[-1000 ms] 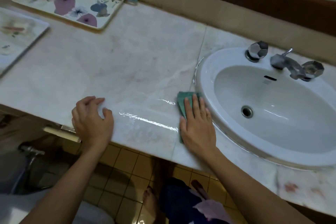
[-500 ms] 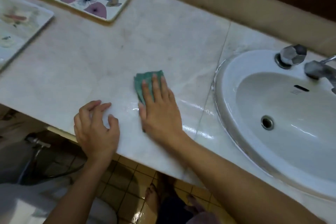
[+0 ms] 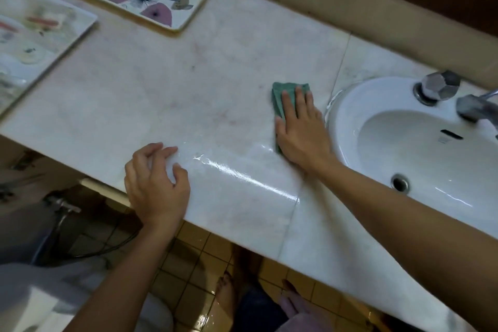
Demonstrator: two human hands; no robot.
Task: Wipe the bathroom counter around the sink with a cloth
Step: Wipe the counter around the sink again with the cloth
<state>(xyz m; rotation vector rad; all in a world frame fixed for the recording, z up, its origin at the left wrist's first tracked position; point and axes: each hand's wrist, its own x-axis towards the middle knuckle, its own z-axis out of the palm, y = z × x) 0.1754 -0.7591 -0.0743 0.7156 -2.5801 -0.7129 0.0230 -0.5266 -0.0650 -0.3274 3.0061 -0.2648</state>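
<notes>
Left hand [image 3: 157, 186] and right hand [image 3: 301, 129]: bare, no rings or watch; both forearms unsleeved. Bare feet [image 3: 226, 294] at bottom centre, beside dark trousers [image 3: 256, 310].

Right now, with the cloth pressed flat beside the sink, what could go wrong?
The right hand covers most of the green cloth, so bare skin may drag over the wet counter.
A wet streak runs close to the front edge; water could drip onto the tiled floor by the bare feet.
Wide strokes left might nudge the floral tray.
</notes>
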